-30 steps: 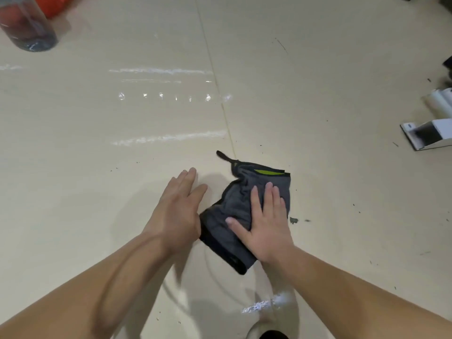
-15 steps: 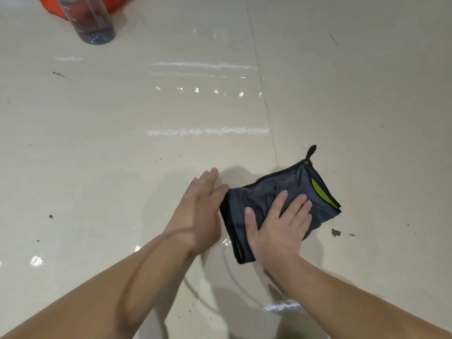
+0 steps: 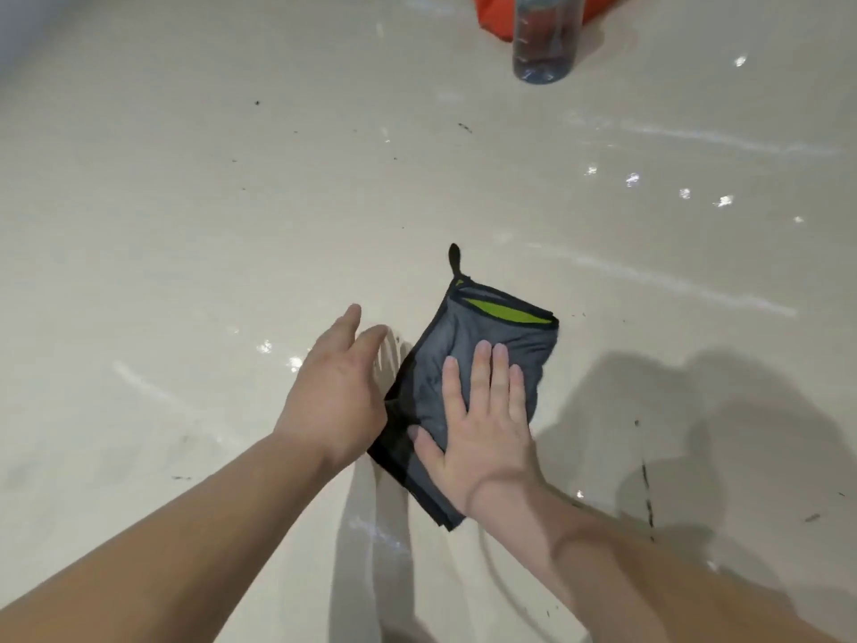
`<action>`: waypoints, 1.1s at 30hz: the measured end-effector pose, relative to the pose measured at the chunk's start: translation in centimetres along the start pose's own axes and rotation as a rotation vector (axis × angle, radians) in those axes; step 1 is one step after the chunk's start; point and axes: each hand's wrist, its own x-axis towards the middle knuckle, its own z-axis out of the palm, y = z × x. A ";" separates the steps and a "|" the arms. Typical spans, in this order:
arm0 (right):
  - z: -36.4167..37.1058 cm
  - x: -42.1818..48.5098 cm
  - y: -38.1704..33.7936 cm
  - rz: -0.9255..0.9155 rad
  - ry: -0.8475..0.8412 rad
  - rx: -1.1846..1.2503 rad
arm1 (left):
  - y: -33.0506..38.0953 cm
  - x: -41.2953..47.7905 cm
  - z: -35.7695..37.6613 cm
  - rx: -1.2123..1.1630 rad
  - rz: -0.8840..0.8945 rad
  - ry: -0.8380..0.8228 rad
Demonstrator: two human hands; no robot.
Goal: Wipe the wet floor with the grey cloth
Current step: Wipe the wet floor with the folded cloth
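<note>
On the head view I see the grey cloth (image 3: 510, 336) lying folded on the pale, glossy floor (image 3: 185, 225), and I place everything else from it. The right hand (image 3: 487, 433) lies flat on the cloth's near half, fingers straight and slightly spread. Its grip is open, pressing down and curled round nothing. The left hand (image 3: 334, 396) sits just left of the cloth, fingers straight, pointing away from the camera. Its grip is open too and holds nothing. I cannot tell whether it touches the floor; its right side overlaps the cloth's dark left border from here. A lime-green strip (image 3: 505, 313) runs along the cloth's far edge, and a small dark loop (image 3: 454, 259) sticks out from its far left corner. Wet streaks and bright glints (image 3: 630, 178) show on the floor beyond and right of the cloth. Well beyond the cloth a clear bottle (image 3: 545, 39) stands upright, with something orange (image 3: 494, 13) behind it. Dark specks (image 3: 256, 103) dot the floor beyond and left of the cloth
</note>
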 end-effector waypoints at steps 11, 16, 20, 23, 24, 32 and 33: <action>-6.1 -0.3 2.4 -0.002 0.231 0.360 | -1.0 -5.0 10.2 0.189 0.177 -0.208; -8.2 -1.3 -0.7 0.145 -0.100 0.529 | -5.5 -5.1 9.3 0.302 0.231 -0.242; -9.0 -0.4 -6.0 0.226 -0.214 0.525 | -12.1 -4.4 7.1 0.336 0.223 -0.261; -9.5 0.3 -11.2 0.179 -0.339 0.321 | -19.2 -3.1 4.4 0.362 0.197 -0.282; -9.9 0.6 -12.8 0.164 -0.382 0.255 | -21.3 -2.8 3.6 0.367 0.181 -0.299; -6.6 0.4 -24.5 0.045 -0.394 0.113 | -30.5 -2.7 2.5 0.299 0.214 -0.103; -5.7 0.4 -25.5 0.039 -0.373 0.107 | -30.7 -2.8 2.8 0.271 0.227 -0.057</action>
